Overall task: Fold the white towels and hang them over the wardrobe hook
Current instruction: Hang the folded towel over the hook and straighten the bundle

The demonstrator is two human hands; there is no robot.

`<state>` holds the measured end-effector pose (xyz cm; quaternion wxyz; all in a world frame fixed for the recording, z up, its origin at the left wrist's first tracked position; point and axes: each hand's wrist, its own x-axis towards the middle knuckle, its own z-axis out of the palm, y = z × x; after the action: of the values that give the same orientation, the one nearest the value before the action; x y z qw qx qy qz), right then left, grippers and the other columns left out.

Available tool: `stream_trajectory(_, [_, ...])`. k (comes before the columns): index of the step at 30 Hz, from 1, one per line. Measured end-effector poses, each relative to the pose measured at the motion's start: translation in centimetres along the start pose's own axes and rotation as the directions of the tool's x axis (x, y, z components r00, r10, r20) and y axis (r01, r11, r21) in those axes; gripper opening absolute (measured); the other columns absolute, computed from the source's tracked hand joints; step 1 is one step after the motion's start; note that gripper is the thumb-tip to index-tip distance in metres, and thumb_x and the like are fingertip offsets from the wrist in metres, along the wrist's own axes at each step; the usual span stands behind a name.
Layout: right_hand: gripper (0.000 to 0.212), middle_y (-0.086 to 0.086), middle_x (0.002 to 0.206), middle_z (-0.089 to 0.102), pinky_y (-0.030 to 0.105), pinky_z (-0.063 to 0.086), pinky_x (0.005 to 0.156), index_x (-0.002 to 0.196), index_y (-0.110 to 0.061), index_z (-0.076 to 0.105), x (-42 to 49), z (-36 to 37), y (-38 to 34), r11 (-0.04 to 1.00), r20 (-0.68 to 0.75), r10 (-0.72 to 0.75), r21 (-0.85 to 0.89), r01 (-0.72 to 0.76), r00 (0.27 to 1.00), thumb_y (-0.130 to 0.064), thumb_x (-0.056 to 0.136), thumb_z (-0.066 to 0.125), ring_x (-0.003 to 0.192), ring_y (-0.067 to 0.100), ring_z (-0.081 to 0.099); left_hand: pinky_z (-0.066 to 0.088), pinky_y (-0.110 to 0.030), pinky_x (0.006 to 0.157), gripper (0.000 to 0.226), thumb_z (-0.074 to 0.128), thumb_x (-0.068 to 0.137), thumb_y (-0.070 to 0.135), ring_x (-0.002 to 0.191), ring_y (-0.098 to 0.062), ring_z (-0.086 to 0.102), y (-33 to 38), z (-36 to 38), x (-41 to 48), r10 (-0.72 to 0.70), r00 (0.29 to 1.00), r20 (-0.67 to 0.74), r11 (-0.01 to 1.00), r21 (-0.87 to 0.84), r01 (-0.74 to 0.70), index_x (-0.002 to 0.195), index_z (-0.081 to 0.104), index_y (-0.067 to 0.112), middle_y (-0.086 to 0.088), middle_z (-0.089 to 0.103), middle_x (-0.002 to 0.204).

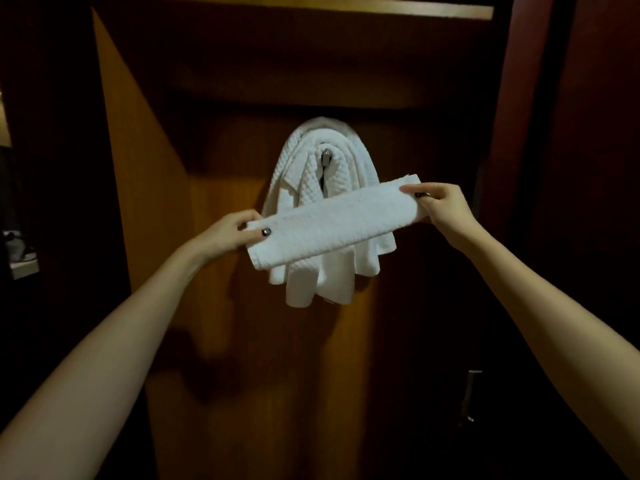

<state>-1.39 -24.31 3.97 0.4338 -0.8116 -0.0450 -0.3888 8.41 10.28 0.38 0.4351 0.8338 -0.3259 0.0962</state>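
A white towel folded into a long narrow strip [332, 223] is stretched slantwise in the air between both hands. My left hand [232, 233] pinches its lower left end and my right hand [440, 206] pinches its upper right end. Behind the strip, several white towels [304, 174], some with a waffle texture, hang draped over a metal hook [326, 156] on the wooden wardrobe panel [221, 306]. The strip covers their middle part; their ends hang out below it.
A wooden shelf edge [311, 8] runs across the top. The wardrobe's left side wall [138, 150] slants inward. A dark door with a metal handle [470, 393] stands at the lower right. A pale ledge [20, 268] sits at the far left.
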Motion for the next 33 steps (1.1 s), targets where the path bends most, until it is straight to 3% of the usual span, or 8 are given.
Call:
stream_trajectory(7, [0.035,0.009,0.123,0.056,0.028,0.058,0.080,0.124,-0.001,0.061,7.4,0.6,-2.0,0.971,0.053,0.007,0.238,-0.020,0.999,0.002,0.090,0.054,0.102,0.017,0.060,0.043,-0.017,0.052,0.010,0.056,0.094,0.020,0.070,-0.011,0.054,2.0,-4.0,7.2,0.077,0.943,-0.323,0.991,-0.078,-0.108,0.096,0.052,0.012,0.000,0.055,0.083])
stream_trajectory(13, [0.024,0.008,0.106,0.064,0.025,0.057,0.071,0.109,-0.006,0.069,16.0,2.9,-3.0,0.947,-0.062,-0.029,0.318,0.047,0.998,-0.001,0.088,0.057,0.094,0.020,0.063,0.048,-0.016,0.055,0.011,0.053,0.096,0.021,0.077,-0.009,0.059,2.8,-7.7,15.5,0.011,0.884,-0.467,0.932,-0.316,-0.178,0.104,0.055,0.013,0.000,0.060,0.090])
stream_trajectory(17, [0.025,0.006,0.100,0.064,0.023,0.054,0.061,0.110,-0.003,0.068,21.8,3.8,-2.9,0.931,-0.099,0.039,0.364,0.000,0.994,0.001,0.087,0.058,0.088,0.013,0.062,0.051,-0.026,0.071,0.007,0.057,0.094,0.021,0.079,-0.011,0.065,2.3,-9.0,21.4,-0.020,0.907,-0.420,0.855,-0.477,-0.202,0.093,0.061,0.015,-0.002,0.066,0.093])
stream_trajectory(21, [0.012,0.011,0.089,0.058,0.025,0.055,0.049,0.098,0.000,0.060,24.7,5.7,-1.2,0.868,-0.095,0.191,0.480,-0.123,0.977,0.002,0.086,0.063,0.084,0.021,0.060,0.055,-0.022,0.062,0.013,0.060,0.093,0.020,0.064,-0.008,0.068,0.7,-8.4,25.1,-0.134,0.902,-0.411,0.728,-0.658,-0.192,0.097,0.063,0.008,-0.004,0.070,0.081])
stream_trajectory(25, [0.014,0.014,0.092,0.061,0.025,0.056,0.054,0.101,0.001,0.064,24.6,7.4,1.7,0.844,-0.015,0.244,0.497,-0.204,0.970,0.001,0.087,0.063,0.088,0.024,0.062,0.054,-0.016,0.056,0.023,0.059,0.093,0.019,0.060,-0.006,0.068,-1.7,-6.6,26.0,-0.208,0.904,-0.374,0.645,-0.747,-0.161,0.108,0.059,0.001,-0.007,0.072,0.069])
stream_trajectory(27, [0.019,0.012,0.087,0.063,0.022,0.054,0.053,0.108,0.000,0.065,23.6,8.3,3.0,0.819,0.010,0.259,0.527,-0.225,0.966,0.000,0.089,0.061,0.081,0.021,0.063,0.053,-0.016,0.057,0.027,0.058,0.094,0.019,0.066,-0.006,0.069,-2.7,-5.5,25.7,-0.199,0.915,-0.350,0.678,-0.724,-0.129,0.116,0.054,0.004,-0.017,0.069,0.086])
stream_trajectory(29, [0.022,0.012,0.084,0.064,0.021,0.052,0.052,0.111,-0.002,0.065,22.4,9.2,4.1,0.805,0.015,0.265,0.547,-0.229,0.964,0.000,0.090,0.058,0.071,0.018,0.061,0.056,-0.023,0.067,0.039,0.058,0.093,0.017,0.087,-0.012,0.070,-3.8,-4.2,25.2,-0.130,0.945,-0.301,0.594,-0.787,-0.169,0.129,0.044,0.013,-0.014,0.063,0.112])
stream_trajectory(33, [0.024,0.021,0.095,0.067,0.021,0.049,0.050,0.111,0.003,0.064,20.1,10.3,5.4,0.727,0.004,0.288,0.649,-0.222,0.958,0.006,0.088,0.058,0.064,0.019,0.060,0.056,-0.022,0.064,0.046,0.054,0.088,0.008,0.085,-0.013,0.070,-3.9,-1.7,23.8,-0.040,0.976,-0.212,0.432,-0.885,-0.174,0.132,0.046,0.020,-0.006,0.060,0.117])
